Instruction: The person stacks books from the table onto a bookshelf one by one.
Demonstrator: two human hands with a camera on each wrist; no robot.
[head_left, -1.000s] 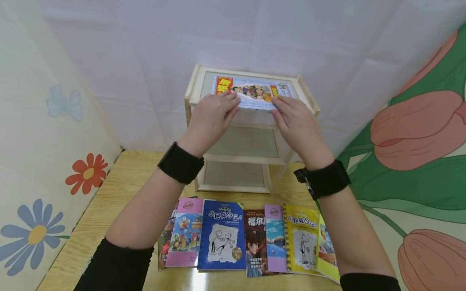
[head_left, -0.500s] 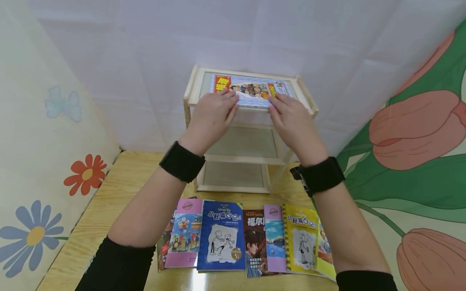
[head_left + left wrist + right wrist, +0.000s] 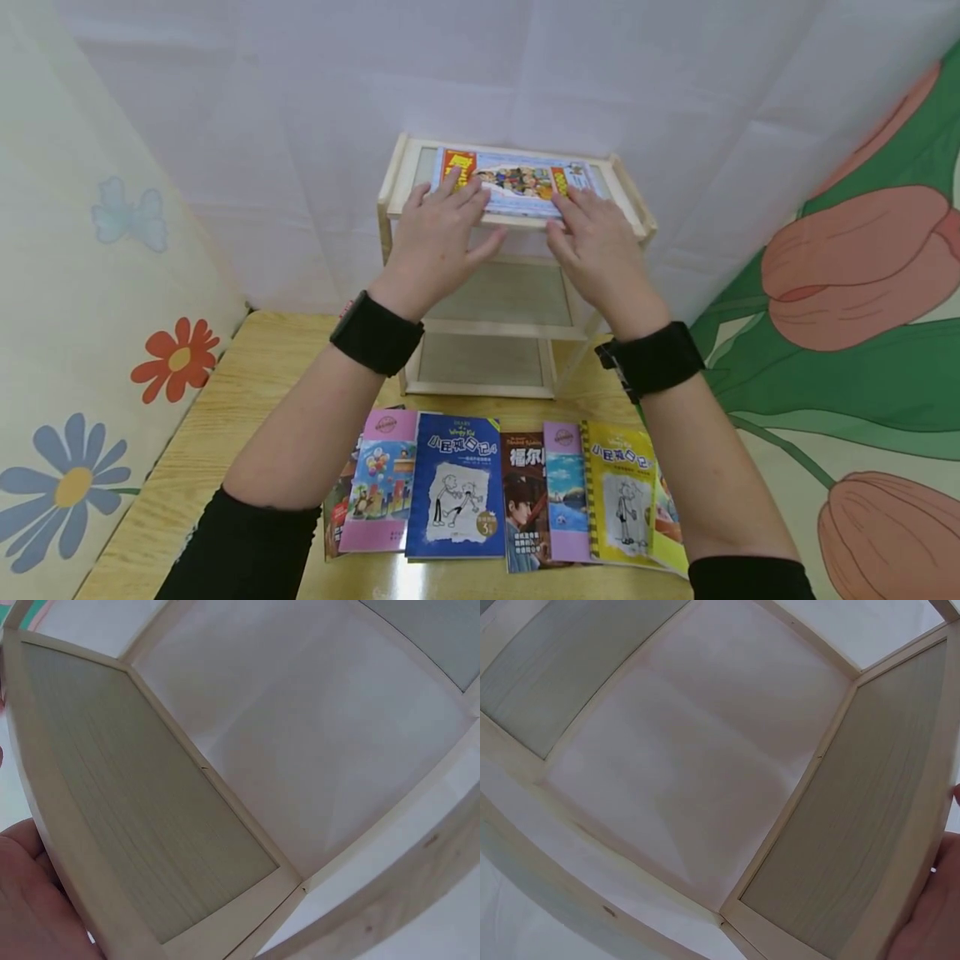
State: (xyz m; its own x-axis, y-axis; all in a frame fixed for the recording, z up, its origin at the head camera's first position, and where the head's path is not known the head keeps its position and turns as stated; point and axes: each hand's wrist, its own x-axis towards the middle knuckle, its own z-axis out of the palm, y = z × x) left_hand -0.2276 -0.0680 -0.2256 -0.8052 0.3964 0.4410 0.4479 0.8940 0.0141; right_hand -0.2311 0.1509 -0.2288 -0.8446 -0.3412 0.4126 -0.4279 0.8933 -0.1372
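Observation:
A light-blue book (image 3: pixel 517 177) with red and yellow title panels lies on the top tier of a small wooden shelf (image 3: pixel 628 193). My left hand (image 3: pixel 437 237) is spread, its fingertips over the book's left front part. Over the front right corner lie the fingers of my right hand (image 3: pixel 597 250), straight, with the thumb apart. Both thumbs are in front of the shelf's front rail. In the left wrist view a bit of my left hand (image 3: pixel 37 896) shows by the rail; in the right wrist view, part of my right hand (image 3: pixel 934 911). The book is hidden in both.
Several books lie overlapping in a row on the wooden table (image 3: pixel 225 433), among them a blue book (image 3: pixel 457 500), a pink book (image 3: pixel 382 479) and a yellow book (image 3: pixel 621 492). The shelf's middle tier (image 3: pixel 502 293) and bottom tier (image 3: pixel 480 362) sit below. A white cloth (image 3: pixel 300 167) hangs behind.
The book, whose front edge both hands held a second ago, has moved back and down onto the top tier. The left fingers have spread and its thumb has swung out; the right thumb has come away.

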